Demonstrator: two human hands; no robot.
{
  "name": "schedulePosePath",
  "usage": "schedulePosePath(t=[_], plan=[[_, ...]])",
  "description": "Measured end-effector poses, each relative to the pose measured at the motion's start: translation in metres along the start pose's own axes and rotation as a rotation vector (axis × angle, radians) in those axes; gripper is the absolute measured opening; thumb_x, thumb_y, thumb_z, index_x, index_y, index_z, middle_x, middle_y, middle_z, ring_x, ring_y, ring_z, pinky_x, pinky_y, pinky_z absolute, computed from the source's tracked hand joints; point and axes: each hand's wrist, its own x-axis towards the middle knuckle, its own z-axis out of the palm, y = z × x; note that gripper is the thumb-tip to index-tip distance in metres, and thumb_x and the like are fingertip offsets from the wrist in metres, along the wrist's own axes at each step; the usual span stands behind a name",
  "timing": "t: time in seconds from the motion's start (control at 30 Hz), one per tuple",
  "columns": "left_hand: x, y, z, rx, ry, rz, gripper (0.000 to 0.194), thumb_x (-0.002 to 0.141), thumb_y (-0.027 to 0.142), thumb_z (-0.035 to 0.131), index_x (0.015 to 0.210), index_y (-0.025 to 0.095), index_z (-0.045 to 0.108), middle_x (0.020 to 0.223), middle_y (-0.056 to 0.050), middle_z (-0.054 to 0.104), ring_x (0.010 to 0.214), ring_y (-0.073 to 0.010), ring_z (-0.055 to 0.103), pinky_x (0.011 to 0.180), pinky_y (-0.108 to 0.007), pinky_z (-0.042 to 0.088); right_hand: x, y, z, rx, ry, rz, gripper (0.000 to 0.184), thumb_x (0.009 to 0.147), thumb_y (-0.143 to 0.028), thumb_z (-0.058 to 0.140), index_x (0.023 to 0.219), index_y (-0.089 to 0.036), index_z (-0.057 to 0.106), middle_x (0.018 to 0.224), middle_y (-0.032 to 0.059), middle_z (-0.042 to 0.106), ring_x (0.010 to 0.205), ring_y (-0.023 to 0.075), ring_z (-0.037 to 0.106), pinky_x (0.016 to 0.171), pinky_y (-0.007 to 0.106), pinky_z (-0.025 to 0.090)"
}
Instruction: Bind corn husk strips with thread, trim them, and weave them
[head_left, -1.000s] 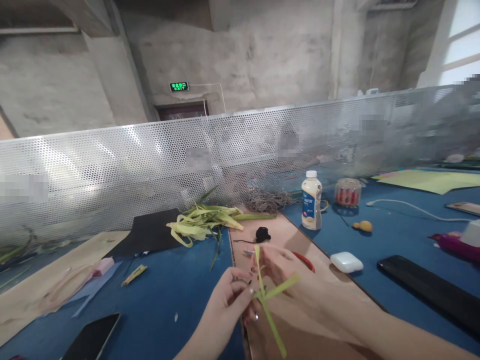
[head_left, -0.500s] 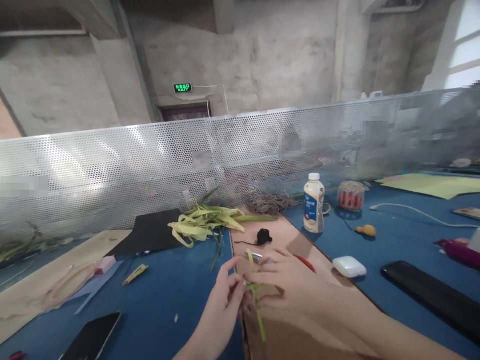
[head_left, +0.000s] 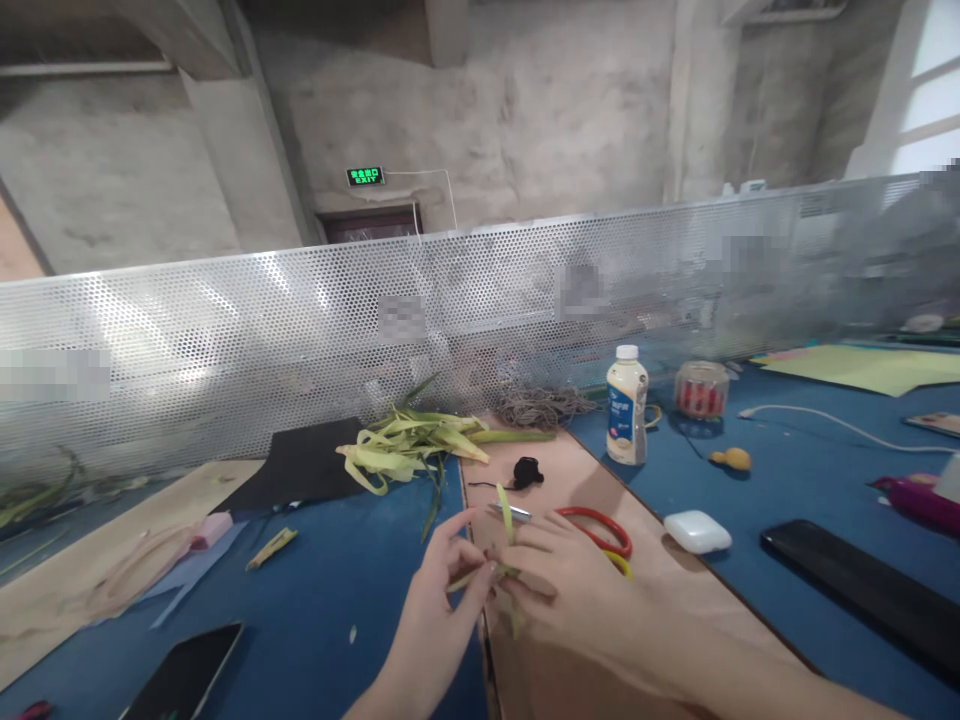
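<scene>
My left hand (head_left: pixel 442 600) pinches a narrow green leaf strip (head_left: pixel 505 512) between thumb and fingers. Close against it, my right hand (head_left: pixel 562 570) is closed on the same strip, its fingers bent over the crossing point. One end of the strip stands up above the fingertips, and a short piece pokes out to the left by my left thumb. How the strip is folded between the fingers is hidden. Scissors (head_left: pixel 611 528) with red and yellow handles lie on the board beyond my right hand, partly covered by it. Just past the fingertips sits a small bundle of black thread (head_left: pixel 528 472).
A heap of green leaves (head_left: pixel 405 450) lies at the back beside a grey cord tangle (head_left: pixel 544 407). To the right stand a milk bottle (head_left: pixel 626 410) and a jar (head_left: pixel 701 390), with a white case (head_left: pixel 697 532) nearer. A phone (head_left: pixel 184 672) lies left. A perforated screen (head_left: pixel 315 340) borders the table.
My right hand has drawn in lower and its fingers have closed more. More of the scissors' handles shows. The strip's lower end has swung, and a piece now sticks out left.
</scene>
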Motion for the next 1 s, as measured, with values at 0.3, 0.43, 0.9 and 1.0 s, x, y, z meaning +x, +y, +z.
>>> schedulePosePath(t=[0.3, 0.43, 0.9, 1.0], plan=[[0.005, -0.002, -0.002, 0.061, 0.009, -0.024, 0.033, 0.081, 0.024, 0.048, 0.113, 0.017, 0.041, 0.066, 0.003, 0.052, 0.066, -0.0141, 0.053, 0.068, -0.026, 0.042, 0.001, 0.000, 0.006, 0.017, 0.039, 0.020, 0.012, 0.079, -0.016, 0.049, 0.071, -0.019, 0.058, 0.073, 0.0006, 0.056, 0.073, 0.0150, 0.051, 0.069, 0.027, 0.037], [0.005, 0.000, -0.003, 0.143, 0.070, -0.010, 0.033, 0.079, 0.024, 0.050, 0.111, 0.018, 0.043, 0.064, 0.004, 0.054, 0.066, -0.0147, 0.053, 0.069, -0.027, 0.040, 0.001, -0.001, 0.005, 0.030, 0.046, 0.044, 0.012, 0.076, -0.013, 0.050, 0.068, -0.018, 0.058, 0.069, 0.0001, 0.056, 0.068, 0.0137, 0.050, 0.062, 0.024, 0.036], [0.010, -0.002, -0.007, 0.066, 0.064, -0.082, 0.040, 0.077, 0.027, 0.054, 0.110, 0.016, 0.035, 0.052, 0.009, 0.048, 0.048, -0.0109, 0.043, 0.050, -0.022, 0.030, 0.002, -0.001, 0.000, 0.014, 0.044, 0.100, 0.016, 0.074, -0.013, 0.050, 0.063, -0.018, 0.060, 0.061, -0.0010, 0.054, 0.060, 0.0117, 0.047, 0.055, 0.023, 0.031], [0.009, -0.001, -0.009, 0.056, 0.063, -0.093, 0.038, 0.076, 0.028, 0.056, 0.107, 0.016, 0.038, 0.053, 0.008, 0.050, 0.050, -0.0111, 0.044, 0.051, -0.022, 0.032, 0.002, -0.002, -0.002, 0.027, 0.025, 0.109, 0.017, 0.076, -0.014, 0.048, 0.070, -0.019, 0.063, 0.064, 0.0001, 0.057, 0.061, 0.0130, 0.049, 0.057, 0.024, 0.034]])
